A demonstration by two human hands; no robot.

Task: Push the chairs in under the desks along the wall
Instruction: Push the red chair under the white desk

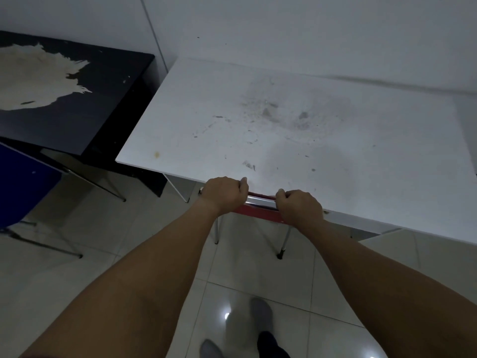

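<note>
A red chair (254, 210) with chrome legs stands tucked under the front edge of a white desk (284, 125) set against the wall. Only the top of its backrest and two legs show; the seat is hidden beneath the desktop. My left hand (224, 193) and my right hand (299, 206) are both closed on the chrome top rail of the backrest, side by side at the desk's edge. To the left, a blue chair (23, 182) stands partly out from a black desk (77, 99).
The black desk has a large worn pale patch on its top and stands beside the white desk along the wall. The floor is glossy pale tile with light reflections. My feet in grey socks are at the bottom centre.
</note>
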